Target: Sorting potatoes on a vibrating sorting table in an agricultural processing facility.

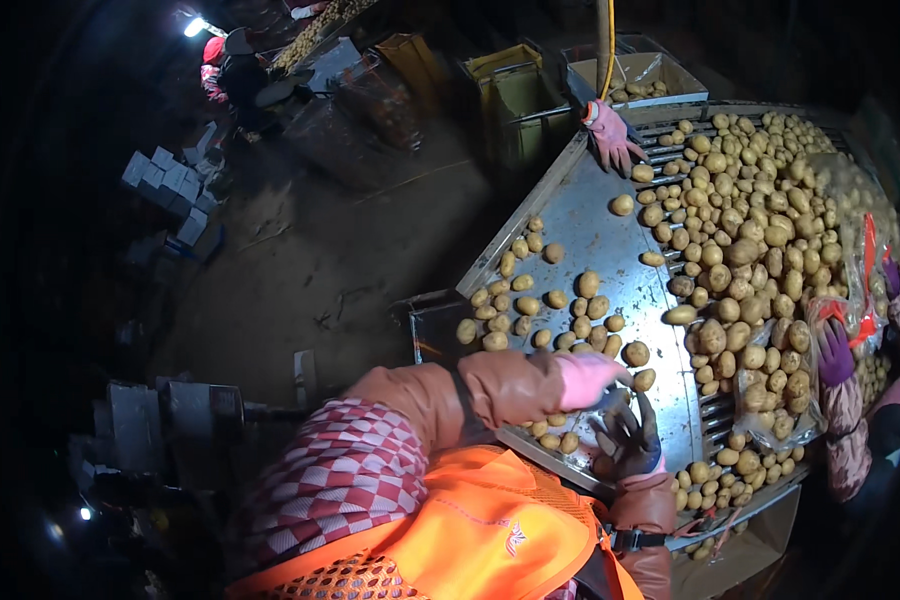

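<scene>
My left hand [587,381], in a pink glove, reaches in over the near part of a metal sorting tray [610,250]. Its fingertips are close to a potato [644,380], but what they do is hidden by the back of the glove. Just right of it is my right hand [632,437], in a glove with a dark palm and pink cuff. The fingers there are curved and apart, and nothing shows between them. Several loose potatoes [589,284] lie on the tray beyond my hands, and more sit at its near edge.
A large heap of potatoes [740,230] covers slatted bars on the right. Another person's pink-gloved hand [613,138] rests at the tray's far end; a purple-gloved hand [835,352] is beside plastic bags at right. A cardboard box [735,550] stands below the near right edge.
</scene>
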### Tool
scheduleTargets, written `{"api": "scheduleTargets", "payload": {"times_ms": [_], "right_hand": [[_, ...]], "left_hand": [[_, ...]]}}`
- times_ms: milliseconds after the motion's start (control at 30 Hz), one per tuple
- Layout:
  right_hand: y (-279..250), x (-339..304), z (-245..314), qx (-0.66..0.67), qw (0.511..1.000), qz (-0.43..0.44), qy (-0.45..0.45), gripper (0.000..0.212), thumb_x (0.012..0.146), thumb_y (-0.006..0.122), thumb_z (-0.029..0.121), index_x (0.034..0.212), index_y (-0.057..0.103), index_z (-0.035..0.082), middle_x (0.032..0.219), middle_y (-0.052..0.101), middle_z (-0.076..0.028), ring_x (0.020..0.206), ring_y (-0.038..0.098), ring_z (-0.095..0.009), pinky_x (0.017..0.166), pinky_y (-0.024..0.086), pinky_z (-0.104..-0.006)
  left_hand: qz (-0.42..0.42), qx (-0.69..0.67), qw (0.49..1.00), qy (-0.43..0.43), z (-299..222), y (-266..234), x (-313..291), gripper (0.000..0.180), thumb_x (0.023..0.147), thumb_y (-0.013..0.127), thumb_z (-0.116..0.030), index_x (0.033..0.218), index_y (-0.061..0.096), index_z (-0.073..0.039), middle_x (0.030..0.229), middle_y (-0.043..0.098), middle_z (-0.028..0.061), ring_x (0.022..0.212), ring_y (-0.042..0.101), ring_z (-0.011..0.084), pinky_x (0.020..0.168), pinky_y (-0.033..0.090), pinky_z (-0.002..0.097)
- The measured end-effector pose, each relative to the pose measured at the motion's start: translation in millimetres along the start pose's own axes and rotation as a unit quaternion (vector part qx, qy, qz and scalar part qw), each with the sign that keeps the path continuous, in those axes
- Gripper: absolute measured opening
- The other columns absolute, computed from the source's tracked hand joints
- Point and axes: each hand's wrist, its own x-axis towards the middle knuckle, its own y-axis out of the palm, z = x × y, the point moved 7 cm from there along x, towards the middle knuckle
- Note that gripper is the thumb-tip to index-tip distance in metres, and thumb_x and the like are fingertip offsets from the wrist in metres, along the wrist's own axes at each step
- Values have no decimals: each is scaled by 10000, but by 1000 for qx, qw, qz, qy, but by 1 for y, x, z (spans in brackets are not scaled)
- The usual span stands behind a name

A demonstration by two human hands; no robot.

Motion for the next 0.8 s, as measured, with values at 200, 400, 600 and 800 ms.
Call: {"api": "scheduleTargets", "payload": {"times_ms": [200,400,600,800], "right_hand": [[-85,23,-6,-30,998,-36,-47,315,1000,571,266,1277,607,120,931,574,-20,688,526,-162,554,475,-302],[-108,3,-13,205,973,-104,-1,272,924,640,437,986,689,177,778,669,-56,647,630,-244,535,522,-390],[-85,-80,22,37,980,-72,-181,261,951,605,277,1135,684,109,932,704,-36,796,632,-166,566,494,-270],[-139,-197,-7,-115,986,-74,-96,331,899,546,79,1218,623,37,787,530,47,679,486,-42,528,338,-180]], "left_hand": [[-48,283,957,-44,26,-15,62,531,749,736,-166,1267,620,-170,1286,606,147,1174,596,346,962,486,492],[21,258,958,-123,112,14,-29,441,836,583,-132,1272,632,-80,1251,622,219,1204,571,390,1062,441,460],[-199,256,943,-80,106,19,-56,425,928,610,-324,1228,643,-25,1440,472,272,1285,479,453,1085,386,485],[-187,256,946,-67,109,30,-33,398,948,595,-310,1235,647,-38,1440,479,242,1260,498,441,1052,413,477]]}}
